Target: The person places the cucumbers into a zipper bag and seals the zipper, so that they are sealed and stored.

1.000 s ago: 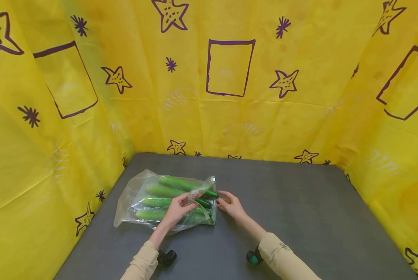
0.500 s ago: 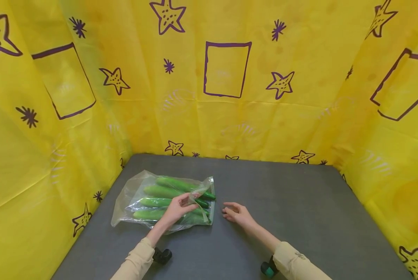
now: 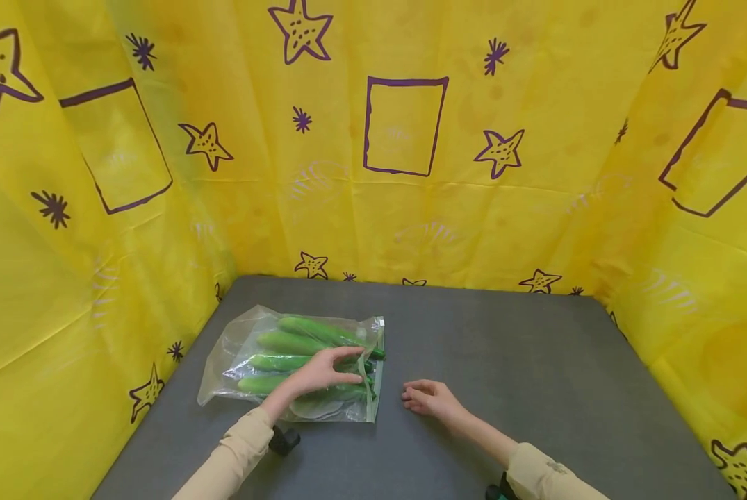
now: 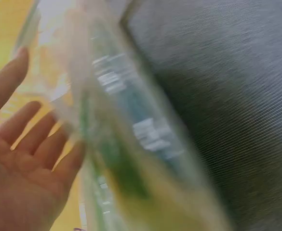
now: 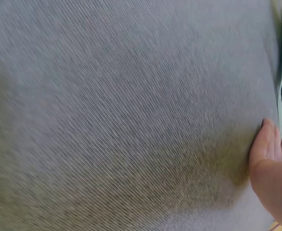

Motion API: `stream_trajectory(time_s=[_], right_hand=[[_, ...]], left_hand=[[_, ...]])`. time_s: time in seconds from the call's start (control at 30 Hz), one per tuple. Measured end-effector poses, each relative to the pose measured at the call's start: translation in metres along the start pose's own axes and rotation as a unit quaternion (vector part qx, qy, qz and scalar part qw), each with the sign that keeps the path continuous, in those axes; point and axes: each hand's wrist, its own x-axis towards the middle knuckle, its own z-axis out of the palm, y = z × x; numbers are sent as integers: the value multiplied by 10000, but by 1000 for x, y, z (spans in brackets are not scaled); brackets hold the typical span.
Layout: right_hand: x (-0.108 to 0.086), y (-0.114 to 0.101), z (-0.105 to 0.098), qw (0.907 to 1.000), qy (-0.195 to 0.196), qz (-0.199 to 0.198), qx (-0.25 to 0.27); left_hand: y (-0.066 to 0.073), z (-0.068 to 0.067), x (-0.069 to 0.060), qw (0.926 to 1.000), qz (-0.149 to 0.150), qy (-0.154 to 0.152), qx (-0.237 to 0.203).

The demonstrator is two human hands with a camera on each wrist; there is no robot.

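Observation:
Several green cucumbers [image 3: 284, 342] lie side by side in a clear plastic bag [image 3: 226, 364] on the left part of the grey table. The bag's mouth, with its pale strip [image 3: 379, 389], faces right. My left hand [image 3: 323, 371] is over the bag near this mouth, thumb and fingers spread apart; in the left wrist view the hand [image 4: 32, 168] has nothing gripped, and the blurred bag [image 4: 131, 125] runs close along its fingers. Whether they touch the film, I cannot tell. To the right of the bag, my right hand [image 3: 432, 399] hovers with loosely bent fingers, holding nothing.
The grey table [image 3: 504, 347] stretches away to the right. Yellow cloth [image 3: 404, 222] with drawn stars hangs behind it and on both sides. Dark wrist-worn devices [image 3: 283, 440] show under the forearms.
My right hand has left the bag's mouth and moved right and nearer. My left fingers have let go of the bag's folded edge, which has dropped flatter toward the front.

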Motion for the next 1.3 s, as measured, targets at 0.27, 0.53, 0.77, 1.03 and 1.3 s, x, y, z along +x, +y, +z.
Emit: stream_trajectory(time_s=[0.27, 0.53, 0.77, 1.03, 1.3], right_hand=[[-15, -5, 17, 9970, -488, 415, 437], [-22, -6, 36, 9852, -1058, 1061, 830], [-19, -1, 56, 9832, -1223, 1053, 848], [-18, -1, 77, 9883, -853, 894, 900], [-18, -1, 85, 9910, -235, 916, 949]], left_hand=[[20, -28, 23, 9983, -93, -556, 124], [31, -39, 66, 9953, -337, -362, 835], [27, -29, 91, 9831, -739, -306, 1647], [22, -16, 106, 9708, -1137, -531, 2044], [22, -9, 112, 9704, -1251, -481, 2010]])
